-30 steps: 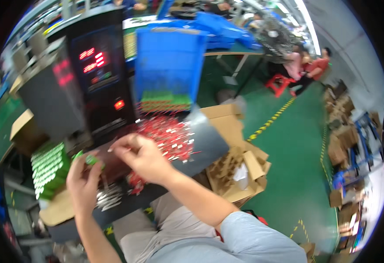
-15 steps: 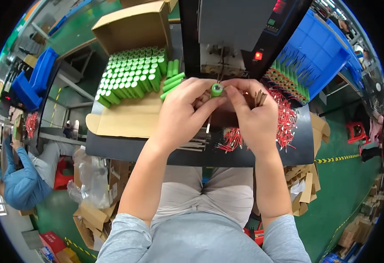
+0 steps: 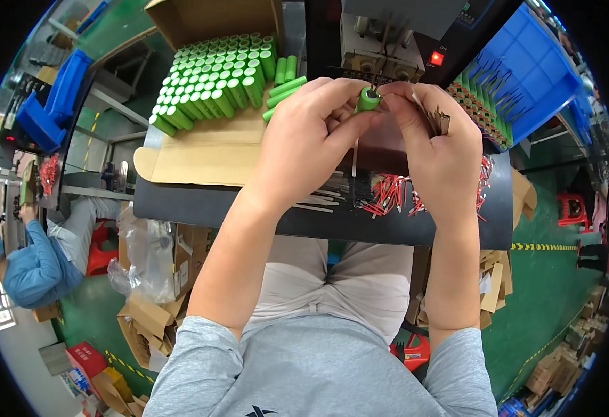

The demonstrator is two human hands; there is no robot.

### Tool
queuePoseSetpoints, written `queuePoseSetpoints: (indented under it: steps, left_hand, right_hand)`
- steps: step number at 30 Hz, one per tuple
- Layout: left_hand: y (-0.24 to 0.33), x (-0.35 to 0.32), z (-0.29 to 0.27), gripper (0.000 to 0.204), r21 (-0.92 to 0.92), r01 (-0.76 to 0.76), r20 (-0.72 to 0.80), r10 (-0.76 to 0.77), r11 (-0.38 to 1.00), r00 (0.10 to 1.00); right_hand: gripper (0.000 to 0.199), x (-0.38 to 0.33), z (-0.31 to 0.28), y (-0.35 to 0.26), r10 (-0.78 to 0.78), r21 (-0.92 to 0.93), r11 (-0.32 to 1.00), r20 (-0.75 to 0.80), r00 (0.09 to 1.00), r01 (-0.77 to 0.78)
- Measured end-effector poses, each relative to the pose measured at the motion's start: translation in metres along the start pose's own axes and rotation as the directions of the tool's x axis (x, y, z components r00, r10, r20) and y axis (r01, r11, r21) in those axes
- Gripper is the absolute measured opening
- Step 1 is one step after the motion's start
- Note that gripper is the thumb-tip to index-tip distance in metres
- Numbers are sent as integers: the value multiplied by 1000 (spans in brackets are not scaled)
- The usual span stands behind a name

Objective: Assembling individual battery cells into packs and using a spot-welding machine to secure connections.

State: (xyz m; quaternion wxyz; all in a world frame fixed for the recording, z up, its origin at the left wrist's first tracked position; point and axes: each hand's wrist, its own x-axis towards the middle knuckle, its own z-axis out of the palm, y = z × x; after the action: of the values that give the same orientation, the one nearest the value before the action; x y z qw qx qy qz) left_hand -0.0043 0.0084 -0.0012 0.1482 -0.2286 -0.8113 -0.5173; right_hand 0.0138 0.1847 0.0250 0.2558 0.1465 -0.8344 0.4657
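Both my hands meet over the black bench (image 3: 263,208) in front of a small welding machine (image 3: 388,42). My left hand (image 3: 311,139) pinches a green cylindrical cell (image 3: 368,99) between thumb and fingers, its end facing up. My right hand (image 3: 433,146) touches the same cell with its fingertips and also holds thin brown strips (image 3: 438,121). Under the hands lie red wires (image 3: 395,198) and thin metal strips (image 3: 318,201). A cardboard box (image 3: 200,149) at the left holds several rows of green cells (image 3: 214,76).
A blue bin (image 3: 534,76) with more cells and red leads stands at the right. Another person in a blue top (image 3: 33,264) sits far left. Cardboard boxes (image 3: 144,320) and scraps lie on the green floor beside my legs.
One second ago I faced right with my hands spread over the red wires. Since then my view swung to the bench and both hands closed on the green cell, raising it slightly toward the machine.
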Motion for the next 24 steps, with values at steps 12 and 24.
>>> queuePoseSetpoints:
  steps: [12,24]
  left_hand:
    - [1,-1,-1,32,-32,37,25,-36,999,999]
    - [2,0,-1,30,-27,44,23,-43,999,999]
  right_hand:
    - [12,-2,-5,-3,46,-44,998,72,996,-43]
    - [9,-2,3,7,-63,29,998,-44,997,64]
